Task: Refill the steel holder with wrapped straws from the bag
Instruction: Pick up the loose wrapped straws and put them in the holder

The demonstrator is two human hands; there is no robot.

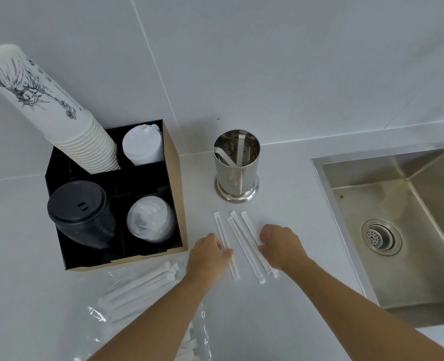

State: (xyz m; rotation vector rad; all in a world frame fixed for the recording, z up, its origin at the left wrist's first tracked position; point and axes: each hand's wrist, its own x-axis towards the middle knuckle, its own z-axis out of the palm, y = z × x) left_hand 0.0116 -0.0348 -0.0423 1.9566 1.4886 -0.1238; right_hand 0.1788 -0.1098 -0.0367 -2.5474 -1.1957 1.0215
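The steel holder (237,166) stands upright on the white counter, with two or three wrapped straws leaning inside it. In front of it several white wrapped straws (243,239) lie side by side on the counter. My left hand (208,254) rests on the leftmost straw, fingertips touching it. My right hand (280,244) presses its fingertips on the rightmost straws of the row. Neither hand has lifted a straw. The clear plastic bag (140,290) with more wrapped straws lies at the lower left, partly under my left forearm.
A black and cardboard organiser (175,194) left of the holder carries a stack of paper cups (59,118), black lids (81,214) and clear lids (150,220). A steel sink (398,225) is set into the counter at the right. A white wall runs behind.
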